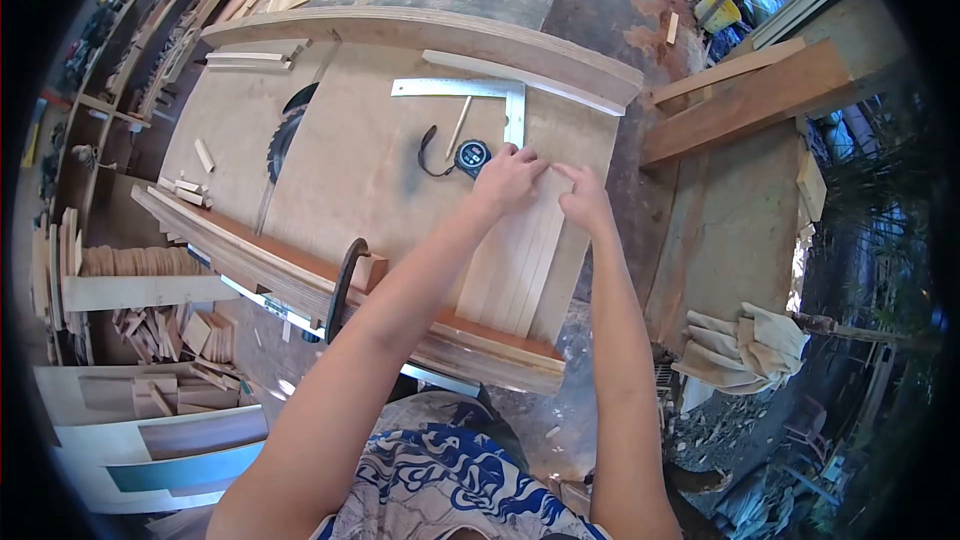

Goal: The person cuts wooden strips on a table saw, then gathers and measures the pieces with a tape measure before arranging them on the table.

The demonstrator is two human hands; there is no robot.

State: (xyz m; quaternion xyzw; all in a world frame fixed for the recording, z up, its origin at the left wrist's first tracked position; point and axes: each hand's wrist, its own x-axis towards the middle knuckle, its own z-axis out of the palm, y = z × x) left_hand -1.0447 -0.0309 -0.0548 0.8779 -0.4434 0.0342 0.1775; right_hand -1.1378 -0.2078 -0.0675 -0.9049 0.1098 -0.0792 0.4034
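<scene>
"Hands, counted?"

"Two. Left hand (512, 180): one, fingers bent over the far end of the pale wooden strips (508, 275); whether they grip or only press, cannot tell. Right hand (587, 202): one, index finger extended toward the same end, other fingers curled; any grip, unclear."

"Strips?"

"Several, flat, side by side on the wooden tabletop (350, 155), running from the hands to the near rail (480, 335). Exact number: seams too faint to count."

"Beside the left hand?"

"Tape measure (472, 154), one, black, with one wrist strap (427, 152). Pencil (459, 128), one, next to it. Metal square (450, 88), one, L-shaped, its short arm reaching down to the left fingers."

"Farther out?"

"Saw blade (284, 148), one, dark, toothed, raised through the tabletop. Far rail (420, 32), one. Loose long strip (530, 79), one, lying along that rail."

"Off the tabletop?"

"Yellow bucket (717, 9), one, beyond the far right corner. Cloth heap (750, 348), one, pale, right of the right arm."
</scene>
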